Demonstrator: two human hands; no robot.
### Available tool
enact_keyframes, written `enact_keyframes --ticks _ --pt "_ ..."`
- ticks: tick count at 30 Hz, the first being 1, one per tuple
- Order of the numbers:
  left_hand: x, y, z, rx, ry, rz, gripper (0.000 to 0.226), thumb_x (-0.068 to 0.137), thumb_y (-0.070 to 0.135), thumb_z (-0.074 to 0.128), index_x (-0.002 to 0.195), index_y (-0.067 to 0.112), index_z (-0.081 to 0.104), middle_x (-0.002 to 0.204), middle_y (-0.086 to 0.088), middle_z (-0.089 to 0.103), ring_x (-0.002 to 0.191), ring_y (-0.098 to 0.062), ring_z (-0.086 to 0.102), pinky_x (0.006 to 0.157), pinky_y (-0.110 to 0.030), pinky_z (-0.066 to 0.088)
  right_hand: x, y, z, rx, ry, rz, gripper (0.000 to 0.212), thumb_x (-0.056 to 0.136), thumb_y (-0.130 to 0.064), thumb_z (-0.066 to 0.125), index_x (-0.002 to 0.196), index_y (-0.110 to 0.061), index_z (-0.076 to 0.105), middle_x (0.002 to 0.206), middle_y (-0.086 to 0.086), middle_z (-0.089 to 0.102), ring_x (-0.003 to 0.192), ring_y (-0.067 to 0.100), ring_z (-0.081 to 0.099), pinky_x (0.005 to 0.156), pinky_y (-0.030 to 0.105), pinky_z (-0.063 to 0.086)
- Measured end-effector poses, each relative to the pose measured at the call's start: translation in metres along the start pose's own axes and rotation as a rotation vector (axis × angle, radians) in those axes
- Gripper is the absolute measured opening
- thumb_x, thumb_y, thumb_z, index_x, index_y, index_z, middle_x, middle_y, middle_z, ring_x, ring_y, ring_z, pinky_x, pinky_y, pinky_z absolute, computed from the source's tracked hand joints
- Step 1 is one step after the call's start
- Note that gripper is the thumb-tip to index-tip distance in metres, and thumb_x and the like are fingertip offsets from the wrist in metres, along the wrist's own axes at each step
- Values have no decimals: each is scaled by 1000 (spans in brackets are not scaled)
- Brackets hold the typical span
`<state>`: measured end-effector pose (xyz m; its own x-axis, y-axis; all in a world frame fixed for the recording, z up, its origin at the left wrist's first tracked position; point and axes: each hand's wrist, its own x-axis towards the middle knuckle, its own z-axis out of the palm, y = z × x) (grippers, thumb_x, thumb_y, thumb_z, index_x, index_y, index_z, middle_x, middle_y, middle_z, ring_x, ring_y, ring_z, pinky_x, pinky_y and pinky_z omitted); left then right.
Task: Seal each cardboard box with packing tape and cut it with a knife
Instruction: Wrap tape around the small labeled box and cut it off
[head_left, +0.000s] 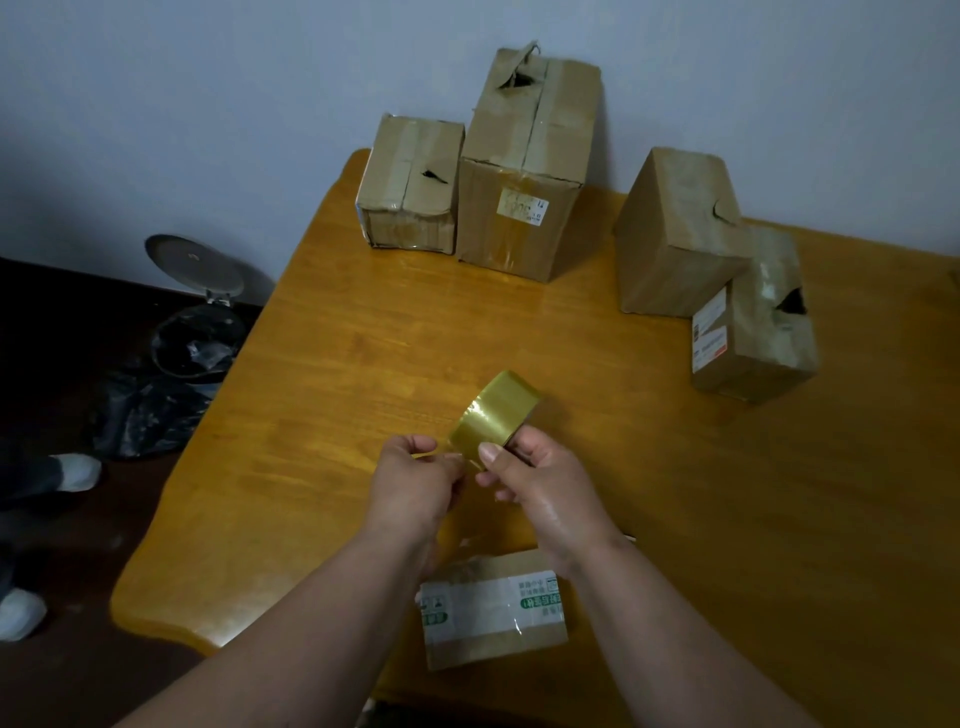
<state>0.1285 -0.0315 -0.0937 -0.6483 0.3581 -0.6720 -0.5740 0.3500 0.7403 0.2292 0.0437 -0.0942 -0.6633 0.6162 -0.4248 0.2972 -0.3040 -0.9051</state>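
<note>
Now right hand (535, 467) grips tape roll (493, 415); left hand (415, 478) pinches its end.

table (332, 364): orange-brown wood, rounded corners, set against the wall.
near box (493, 610): lies on the table directly below both grips, white label with green print, taped.
far-left boxes: small box (410, 187) touching tall box (524, 166), well beyond the grips, at the wall edge.
far-right boxes: upright box (680, 234) touching low box (758, 322), beyond and right of the grips.
</note>
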Motion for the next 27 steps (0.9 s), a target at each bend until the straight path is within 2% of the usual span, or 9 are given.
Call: enact_keyframes --ticks 3,6,10,13,15,18,22,25,27 --pt "2 0 3 6 -6 31 29 88 -3 61 97 19 43 83 -15 62 70 -26 59 79 -45 54 0 0 -3 -54 20 -30 12 93 -24 63 102 -28 70 85 -7 73 80 4 66 72 26 47" --pt "4 1 6 21 -3 58 30 88 -4 58 98 18 42 75 -12 60 59 -23 57 77 -45 56 0 -2 -4 -155 49 -103 8 93 -20 64 92 -25 69 81 -6 72 75 3 64 67 21 49" --pt "1 2 11 42 9 92 30 88 -4 58 95 21 44 83 -12 58 62 -19 58 68 -38 57 1 -3 -3 -300 133 -190 18 92 -19 65 74 -19 62 64 -8 59 54 -1 48 52 14 35" --pt "0 3 14 2 8 119 30 88 -6 58 102 18 45 86 -12 58 70 -18 60 67 -32 55 4 -3 -1 -358 173 -222 17 91 -23 65 79 -12 64 74 2 64 66 14 56 59 31 44" --pt "-1 5 16 -42 5 118 33 89 -6 57 111 15 46 85 -11 60 72 -18 62 74 -37 58 4 -3 -1 -332 194 -225 16 92 -24 64 82 -12 65 78 5 67 69 15 59 62 33 46" --pt "-5 9 18 -190 -36 8 30 90 -6 56 112 13 51 77 -10 67 66 -18 65 80 -43 58 1 -5 -5 -213 177 -179 12 92 -26 64 81 -23 66 79 -1 71 66 5 61 57 22 47" --pt "-11 12 22 -371 -119 -231 13 95 4 53 86 7 62 53 -2 63 47 -11 60 69 -36 53 -3 -6 -13 -133 157 -178 8 92 -22 65 85 -23 69 82 -1 72 76 11 67 67 24 52" --pt "-16 14 29 -376 -117 -313 16 96 7 54 82 6 62 51 -3 60 53 -12 55 63 -33 51 -4 -6 -16 -109 177 -192 10 91 -20 66 82 -19 68 79 1 71 68 4 62 61 20 48" --pt "-19 15 33 -336 -94 -282 14 96 6 55 84 8 62 56 -3 60 58 -13 53 64 -34 51 -4 -7 -19 -109 176 -191 10 92 -21 65 82 -20 67 79 1 71 69 11 64 63 24 50"
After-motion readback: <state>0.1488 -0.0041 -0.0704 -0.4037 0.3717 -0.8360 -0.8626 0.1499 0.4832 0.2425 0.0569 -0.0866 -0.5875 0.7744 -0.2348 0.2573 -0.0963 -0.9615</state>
